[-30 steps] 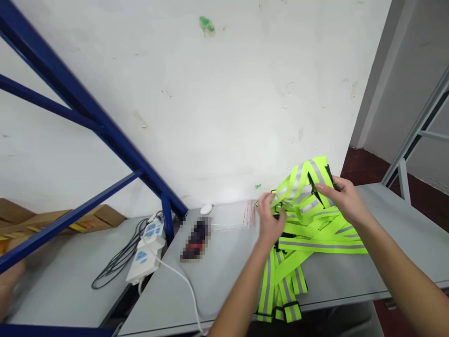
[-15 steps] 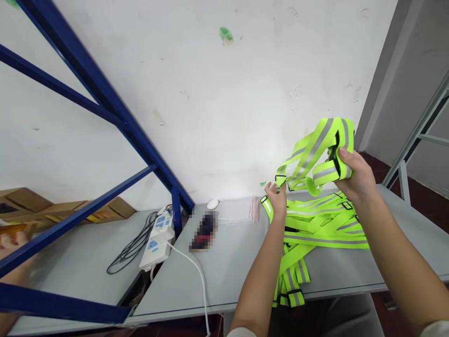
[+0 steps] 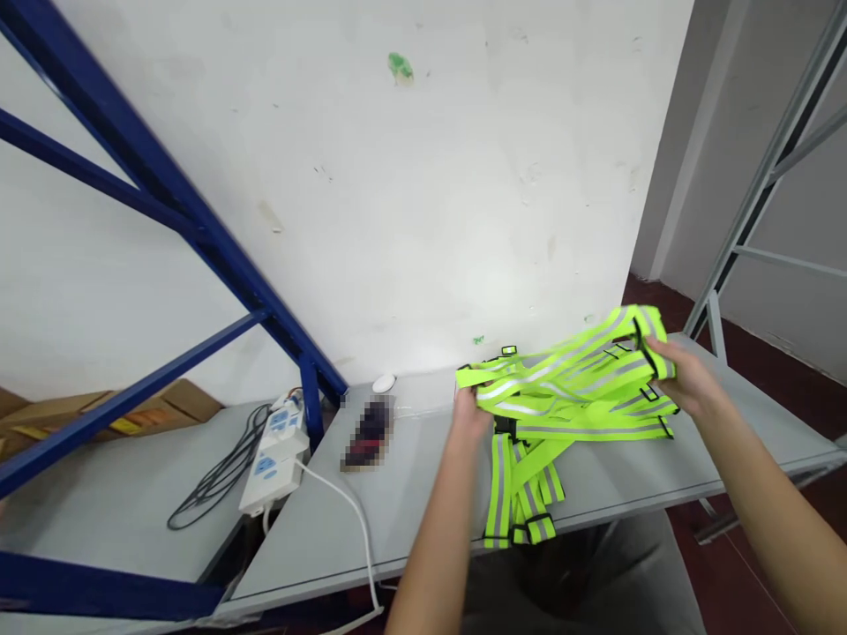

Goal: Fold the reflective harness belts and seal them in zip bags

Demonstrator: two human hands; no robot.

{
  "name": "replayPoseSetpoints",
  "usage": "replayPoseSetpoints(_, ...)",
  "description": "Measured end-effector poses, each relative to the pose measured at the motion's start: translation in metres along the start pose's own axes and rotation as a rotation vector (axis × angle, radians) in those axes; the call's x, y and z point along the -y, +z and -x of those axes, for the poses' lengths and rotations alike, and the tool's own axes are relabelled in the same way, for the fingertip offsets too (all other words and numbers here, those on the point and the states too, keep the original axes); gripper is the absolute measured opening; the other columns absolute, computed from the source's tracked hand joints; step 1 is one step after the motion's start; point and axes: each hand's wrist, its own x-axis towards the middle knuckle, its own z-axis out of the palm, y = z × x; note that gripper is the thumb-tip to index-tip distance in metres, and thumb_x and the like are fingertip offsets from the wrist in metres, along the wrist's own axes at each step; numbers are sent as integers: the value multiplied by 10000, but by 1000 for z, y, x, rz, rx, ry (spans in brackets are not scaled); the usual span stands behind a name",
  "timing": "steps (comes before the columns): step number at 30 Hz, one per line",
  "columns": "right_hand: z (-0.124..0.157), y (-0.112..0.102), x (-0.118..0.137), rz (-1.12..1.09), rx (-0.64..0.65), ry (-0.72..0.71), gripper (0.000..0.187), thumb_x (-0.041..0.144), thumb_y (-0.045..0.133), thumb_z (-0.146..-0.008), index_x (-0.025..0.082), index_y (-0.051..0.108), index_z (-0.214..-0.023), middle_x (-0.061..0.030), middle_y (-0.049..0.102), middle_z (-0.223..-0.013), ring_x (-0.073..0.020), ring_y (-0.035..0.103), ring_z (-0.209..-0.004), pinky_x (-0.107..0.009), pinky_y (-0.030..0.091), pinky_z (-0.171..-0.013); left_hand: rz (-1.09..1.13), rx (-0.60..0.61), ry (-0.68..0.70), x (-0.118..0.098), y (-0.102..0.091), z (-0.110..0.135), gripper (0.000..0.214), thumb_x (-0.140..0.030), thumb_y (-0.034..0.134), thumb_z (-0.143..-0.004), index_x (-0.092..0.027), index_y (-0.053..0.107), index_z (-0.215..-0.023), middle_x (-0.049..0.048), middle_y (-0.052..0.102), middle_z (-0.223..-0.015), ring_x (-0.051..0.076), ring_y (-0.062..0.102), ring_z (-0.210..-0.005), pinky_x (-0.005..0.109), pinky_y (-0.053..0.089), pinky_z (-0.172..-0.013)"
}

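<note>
A fluorescent yellow-green reflective strap harness [image 3: 562,366] with grey stripes is stretched between my two hands, low over a pile of similar straps [image 3: 582,423]. My left hand [image 3: 469,413] is closed on its left end; the fingers are partly hidden by the webbing. At the other end, my right hand [image 3: 685,375] grips the bunched loop beside a black fitting, thumb on top. Several strap ends with black buckles hang over the table's front edge below the pile.
On the grey table [image 3: 423,494] are a white round object [image 3: 384,384] and a pixelated dark item [image 3: 369,432]. A white power strip [image 3: 274,459] with cables lies left, beside a blue metal frame [image 3: 231,269]. Cardboard boxes [image 3: 152,410] stand far left. A wall closes the back.
Both my hands have come down with the harness, from above the pile to just over it. The harness is now pulled out longer and flatter. The view has shifted to the right.
</note>
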Motion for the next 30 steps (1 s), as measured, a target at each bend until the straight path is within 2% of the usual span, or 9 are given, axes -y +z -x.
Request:
replayPoseSetpoints(4,7,-9,-61,267,-46,138,516,513,724,-658,143,649,-1010,-172,616,-1245,-320,630,-1028,-282,520,-507,-221,-87,4,-24,-54,14,316,-336,611,-703,-132,635,-944,49,706,-760,152,619,-568,298,524,-606)
replayPoseSetpoints(6,6,-5,-85,314,-83,163,562,529,740,-622,136,641,-1011,-183,506,-1376,-350,557,-1149,-281,528,-501,-340,-102,-22,-26,-66,13,307,-306,600,-691,-133,639,-941,41,696,-714,121,552,-444,284,497,-528)
replayPoseSetpoints(9,-2,0,-105,353,-97,184,576,532,749,-594,131,651,-995,-180,488,-1392,-361,534,-1170,-283,535,-502,-494,-110,-44,-19,-69,2,296,-319,579,-708,-153,638,-946,38,687,-711,105,526,-410,265,474,-499)
replayPoseSetpoints(12,-14,-1,-112,377,-126,206,662,561,734,-596,114,626,-1073,-180,413,-1449,-356,533,-1163,-278,533,-497,-615,-136,-13,-6,-64,-15,345,-356,558,-744,-166,594,-1030,64,688,-829,130,597,-517,289,506,-572)
replayPoseSetpoints(14,-22,-4,-112,393,-153,227,738,584,724,-598,107,589,-1144,-187,341,-1491,-352,538,-1152,-275,521,-473,-698,-158,54,3,-60,-24,408,-347,542,-761,-175,539,-1132,114,661,-1036,189,664,-750,348,528,-703)
replayPoseSetpoints(18,-32,-11,-110,426,-149,269,703,543,758,-574,111,611,-1108,-204,376,-1469,-356,562,-1099,-278,496,-438,-889,-43,227,16,-57,-29,522,-212,609,-676,-219,549,-1195,104,529,-1334,277,459,-1256,440,358,-1050)
replayPoseSetpoints(21,-35,-14,-111,453,-164,299,668,468,785,-548,103,627,-1085,-201,358,-1481,-379,541,-1121,-284,491,-428,-1008,145,253,21,-63,-30,485,-147,640,-611,-250,646,-1084,67,633,-1201,300,478,-1224,458,319,-1081)
replayPoseSetpoints(23,-36,-16,-114,457,-181,313,651,433,786,-543,103,637,-1085,-188,346,-1492,-386,528,-1144,-290,501,-440,-1065,193,261,22,-70,-32,464,-149,637,-632,-241,649,-1086,78,650,-1156,310,505,-1181,474,341,-1058)
replayPoseSetpoints(30,-42,-29,-132,432,-181,370,700,557,737,-586,132,635,-1132,-137,283,-1534,-394,391,-1305,-267,530,-539,-1087,129,361,21,-88,-37,310,-158,498,-768,-205,629,-1046,84,577,-1250,240,541,-1148,386,456,-947)
